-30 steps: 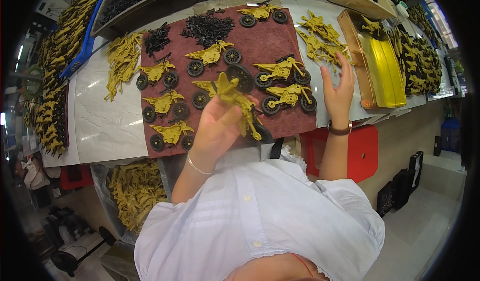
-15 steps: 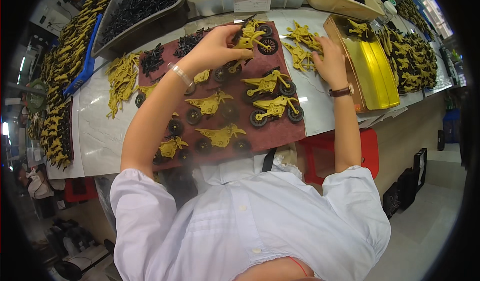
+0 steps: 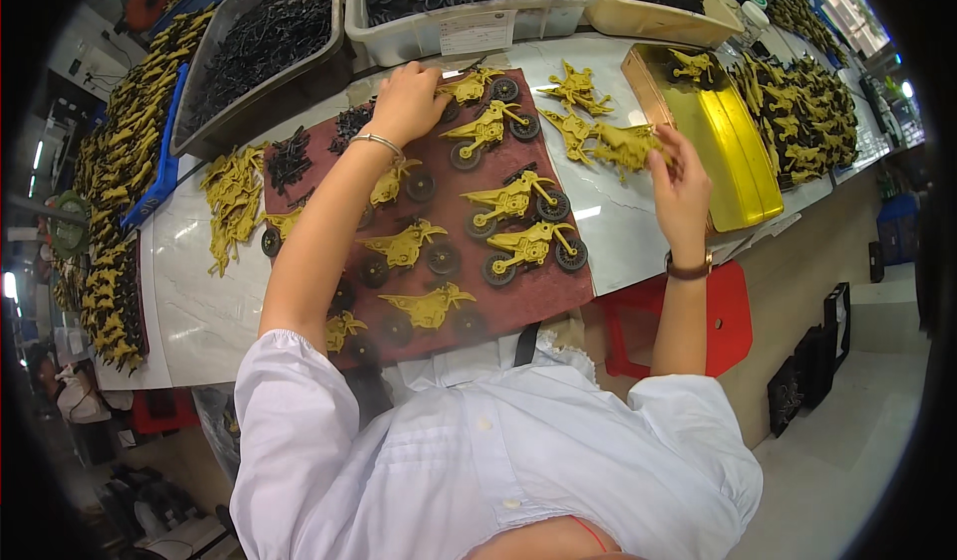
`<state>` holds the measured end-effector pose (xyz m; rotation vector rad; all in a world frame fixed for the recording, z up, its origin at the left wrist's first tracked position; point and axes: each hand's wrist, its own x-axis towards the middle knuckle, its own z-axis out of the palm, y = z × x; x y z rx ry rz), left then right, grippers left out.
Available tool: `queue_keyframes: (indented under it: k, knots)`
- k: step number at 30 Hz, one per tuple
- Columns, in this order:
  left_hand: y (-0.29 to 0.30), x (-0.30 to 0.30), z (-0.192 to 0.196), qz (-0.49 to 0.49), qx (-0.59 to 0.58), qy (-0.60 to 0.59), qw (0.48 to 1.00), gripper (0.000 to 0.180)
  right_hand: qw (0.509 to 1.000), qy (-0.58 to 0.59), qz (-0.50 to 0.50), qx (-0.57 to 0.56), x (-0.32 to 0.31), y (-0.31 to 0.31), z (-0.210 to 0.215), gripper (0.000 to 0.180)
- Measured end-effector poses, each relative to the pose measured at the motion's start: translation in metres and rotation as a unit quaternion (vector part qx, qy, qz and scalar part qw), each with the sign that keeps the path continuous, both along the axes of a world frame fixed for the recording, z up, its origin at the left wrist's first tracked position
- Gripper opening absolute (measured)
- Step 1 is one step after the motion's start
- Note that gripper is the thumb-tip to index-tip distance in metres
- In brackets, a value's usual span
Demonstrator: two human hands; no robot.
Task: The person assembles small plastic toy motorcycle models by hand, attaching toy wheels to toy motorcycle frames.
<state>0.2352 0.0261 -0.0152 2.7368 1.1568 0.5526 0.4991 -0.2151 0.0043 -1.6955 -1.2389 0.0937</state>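
Note:
At the far edge of the dark red mat [image 3: 518, 306], my left hand [image 3: 409, 106] curls its fingers at the tail of a yellow toy motorcycle [image 3: 471, 86] with black wheels. Its fingertips are partly hidden. Another toy motorcycle [image 3: 488, 131] lies just nearer, and two more lie below it on the mat's right side. On the right, my right hand [image 3: 683, 181] pinches a yellow motorcycle body [image 3: 628, 147], blurred by motion, between thumb and fingers. Beside it more yellow bodies [image 3: 576, 88] lie on the white tabletop. Yellow bodies with loose-looking wheels [image 3: 444, 258] sit in rows on the mat.
Along the back stand a grey bin of black parts [image 3: 264, 51], a white bin of black wheels [image 3: 454, 26] and a cream bin [image 3: 658, 11]. A shiny gold box [image 3: 738, 151] is at right. Yellow parts [image 3: 234, 196] lie left; a red stool [image 3: 728, 321] stands below.
My left hand has shifted left and away, off the nearer motorcycle toward the farthest one's tail. My right hand has drawn back from the pile, a yellow body now in its fingers.

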Motion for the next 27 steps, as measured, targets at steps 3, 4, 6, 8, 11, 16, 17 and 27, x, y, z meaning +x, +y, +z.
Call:
queue_keyframes:
  k: [3, 4, 6, 8, 11, 16, 17, 27]
  knots:
    - [0.01, -0.01, -0.009, 0.047, -0.051, 0.054, 0.996, 0.033, 0.999, 0.037, 0.001, -0.012, -0.005, -0.019, -0.023, 0.023]
    - [0.011, -0.011, -0.01, 0.036, -0.027, 0.03, 0.999, 0.031, 0.998, 0.052, -0.01, -0.031, -0.007, -0.024, -0.028, 0.024]
    - [0.013, -0.014, -0.01, 0.024, -0.002, 0.003, 1.0, 0.03, 0.996, 0.075, -0.024, -0.044, -0.011, -0.028, -0.038, 0.032]
    - [0.021, -0.014, -0.009, -0.008, -0.177, -0.118, 0.977, 0.028, 0.997, 0.063, -0.023, -0.046, -0.012, -0.027, -0.045, 0.033]
    - [0.023, -0.009, -0.014, -0.03, -0.248, -0.224, 0.942, 0.023, 0.998, 0.02, -0.027, -0.045, -0.015, -0.028, -0.051, 0.036]
    - [0.013, 0.001, 0.001, 0.051, -0.393, -0.308, 0.865, 0.025, 0.997, -0.045, -0.053, -0.038, -0.024, -0.031, -0.044, 0.036]
    - [0.013, 0.001, 0.004, 0.069, -0.408, -0.333, 0.848, 0.025, 0.993, -0.094, -0.06, -0.047, -0.024, -0.032, -0.043, 0.035]
    - [-0.02, -0.028, 0.027, 0.03, -0.459, -0.515, 0.724, 0.02, 0.993, -0.091, -0.077, 0.019, -0.041, -0.03, -0.023, 0.029]
